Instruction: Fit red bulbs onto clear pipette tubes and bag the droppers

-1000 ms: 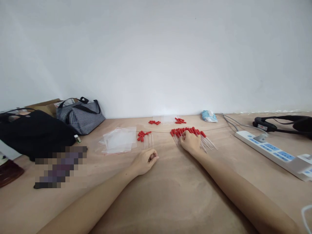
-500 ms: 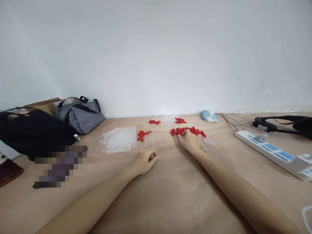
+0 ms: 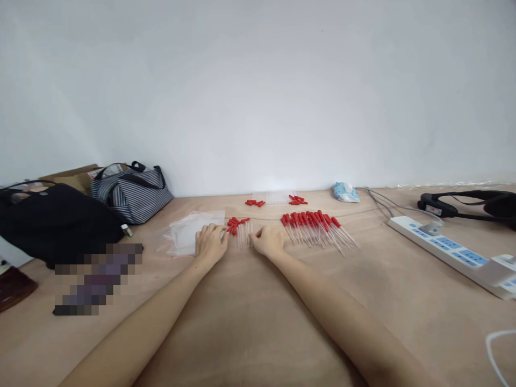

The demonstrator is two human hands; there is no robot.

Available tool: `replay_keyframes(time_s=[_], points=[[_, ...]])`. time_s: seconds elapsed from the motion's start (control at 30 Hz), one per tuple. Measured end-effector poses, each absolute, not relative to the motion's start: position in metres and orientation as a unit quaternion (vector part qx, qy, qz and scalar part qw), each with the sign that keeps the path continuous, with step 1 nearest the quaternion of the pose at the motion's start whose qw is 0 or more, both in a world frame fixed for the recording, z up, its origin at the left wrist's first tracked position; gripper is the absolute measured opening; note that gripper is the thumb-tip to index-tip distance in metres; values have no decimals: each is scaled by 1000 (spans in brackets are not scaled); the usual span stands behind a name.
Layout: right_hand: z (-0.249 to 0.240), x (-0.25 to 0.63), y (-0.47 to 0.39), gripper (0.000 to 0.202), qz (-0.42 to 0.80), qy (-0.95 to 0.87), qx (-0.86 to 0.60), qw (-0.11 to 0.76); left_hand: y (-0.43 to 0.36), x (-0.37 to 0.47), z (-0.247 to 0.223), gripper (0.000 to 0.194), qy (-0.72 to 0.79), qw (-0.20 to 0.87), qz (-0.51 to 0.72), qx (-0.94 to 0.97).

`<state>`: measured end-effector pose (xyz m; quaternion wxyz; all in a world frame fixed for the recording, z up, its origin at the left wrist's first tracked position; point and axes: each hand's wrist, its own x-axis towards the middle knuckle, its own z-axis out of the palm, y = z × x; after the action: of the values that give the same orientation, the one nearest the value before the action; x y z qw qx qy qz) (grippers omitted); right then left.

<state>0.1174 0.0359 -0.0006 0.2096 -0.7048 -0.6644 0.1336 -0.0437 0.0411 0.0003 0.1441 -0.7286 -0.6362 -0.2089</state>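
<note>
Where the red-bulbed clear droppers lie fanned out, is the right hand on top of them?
No, the right hand is at the row of thin clear tubes, left of those droppers.

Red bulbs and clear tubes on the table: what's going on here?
A person is at work bare-handed. The left hand is between the clear plastic bags and some loose red bulbs; the right hand is at the right edge of a row of clear tubes. I can't tell whether either holds anything. To the right, red-bulbed tubes lie fanned out; more red bulbs lie near the wall.
</note>
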Motion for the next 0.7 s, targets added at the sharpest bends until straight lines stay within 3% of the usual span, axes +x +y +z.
replay_keyframes(time_s=[0.47,0.63,0.7], points=[[5,114,36,32,105,-671,-719,147,52,-41,-1,21,-671,161,-211,-692],[-1,158,9,21,81,-736,-659,130,23,-31,-2,10,-489,79,-282,-821],[-6,183,-5,15,109,-765,-613,166,7,-20,-3,9,-420,26,-266,-867]])
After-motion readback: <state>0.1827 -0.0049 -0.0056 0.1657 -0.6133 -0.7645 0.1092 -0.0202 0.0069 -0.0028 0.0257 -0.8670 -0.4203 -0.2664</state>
